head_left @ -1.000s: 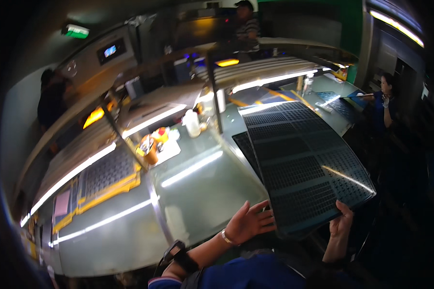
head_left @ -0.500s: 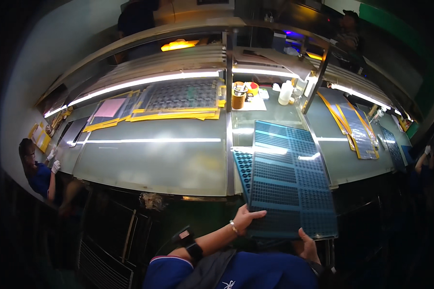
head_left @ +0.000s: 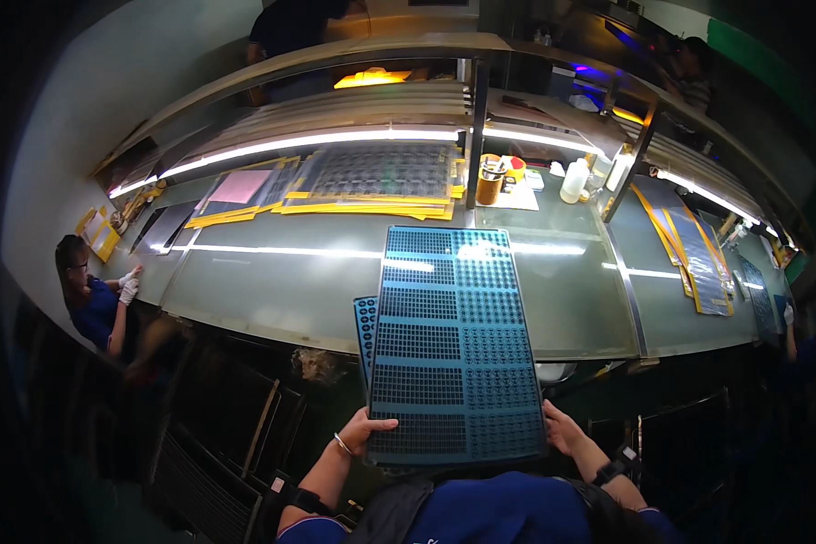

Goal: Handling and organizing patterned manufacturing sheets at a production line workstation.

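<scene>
Two hands carry one big blue panel [head_left: 458,344], a perforated sheet gridded into blocks of small holes, held nearly flat over the near edge of the long glass-topped desk [head_left: 272,281]. Its far end reaches out over the lit glass; its near end sits close to the person's chest. A second, similar sheet [head_left: 364,331] peeks out under its left edge.

At the near left corner the left hand [head_left: 361,433] grips the panel, thumb on top and fingers curled beneath, clamped on the edge. At the near right corner the right hand [head_left: 562,431] does likewise, its fingers mostly hidden under the sheet but evidently closed on it.

Judging from the pose, this is the carrying and positioning step: the panel is off the glass and not yet laid down. Setting it flat would call for both hands lowering together, keeping the sheet level and square to the desk.

Farther back lie yellow-edged sheets [head_left: 372,181], a brown cup [head_left: 490,186] and a white bottle [head_left: 573,179].
</scene>
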Tool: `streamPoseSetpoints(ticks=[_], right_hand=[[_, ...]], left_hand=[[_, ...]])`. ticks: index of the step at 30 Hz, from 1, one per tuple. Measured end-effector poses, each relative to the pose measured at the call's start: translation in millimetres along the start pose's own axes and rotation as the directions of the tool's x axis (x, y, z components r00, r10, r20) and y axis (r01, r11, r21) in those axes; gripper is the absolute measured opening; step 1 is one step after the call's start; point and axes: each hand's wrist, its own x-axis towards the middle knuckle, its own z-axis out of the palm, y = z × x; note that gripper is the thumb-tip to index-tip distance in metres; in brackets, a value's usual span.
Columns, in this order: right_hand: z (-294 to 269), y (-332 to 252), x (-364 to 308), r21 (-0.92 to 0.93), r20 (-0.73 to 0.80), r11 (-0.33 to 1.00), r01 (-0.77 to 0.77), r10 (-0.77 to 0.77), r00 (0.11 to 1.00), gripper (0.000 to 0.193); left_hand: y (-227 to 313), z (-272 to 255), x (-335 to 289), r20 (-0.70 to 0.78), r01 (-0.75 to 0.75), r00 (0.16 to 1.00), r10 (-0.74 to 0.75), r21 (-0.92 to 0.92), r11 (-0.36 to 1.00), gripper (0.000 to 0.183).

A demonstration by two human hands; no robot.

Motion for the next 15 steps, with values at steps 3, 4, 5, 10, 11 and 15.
streamPoseSetpoints(ticks=[3, 4, 5, 10, 11, 15], right_hand=[[34.1, -6.7, 5.7, -0.102, 0.16, 0.995, 0.014, 0.002, 0.987, 0.048], [40.7, -7.2, 5.4, -0.246, 0.141, 0.96, 0.133, -0.1, 0.985, 0.041], [43.4, -6.1, 9.4, -0.183, 0.145, 0.975, 0.126, -0.1, 0.984, 0.042], [86.0, -8.8, -7.1, -0.155, 0.272, 0.916, 0.37, -0.32, 0.907, 0.042], [97.4, -12.6, -6.2, -0.168, 0.29, 0.907, 0.387, -0.33, 0.899, 0.044], [149.8, -31.5, 17.0, -0.187, 0.336, 0.874, 0.449, -0.372, 0.865, 0.045]], left_hand=[[-16.7, 0.1, -7.3, -0.108, -0.146, 0.983, 0.147, 0.01, 0.989, 0.047], [-17.2, 2.2, -9.5, -0.157, -0.291, 0.943, 0.293, 0.04, 0.956, 0.048], [-12.6, 2.2, -11.7, -0.153, -0.365, 0.916, 0.371, 0.067, 0.929, 0.051], [0.8, -27.4, -28.0, -0.156, -0.365, 0.914, 0.375, 0.091, 0.927, 0.054], [6.4, -35.6, -27.5, -0.164, -0.389, 0.902, 0.399, 0.09, 0.917, 0.053], [62.4, -60.9, -27.4, -0.107, -0.462, 0.868, 0.484, 0.179, 0.868, 0.054]])
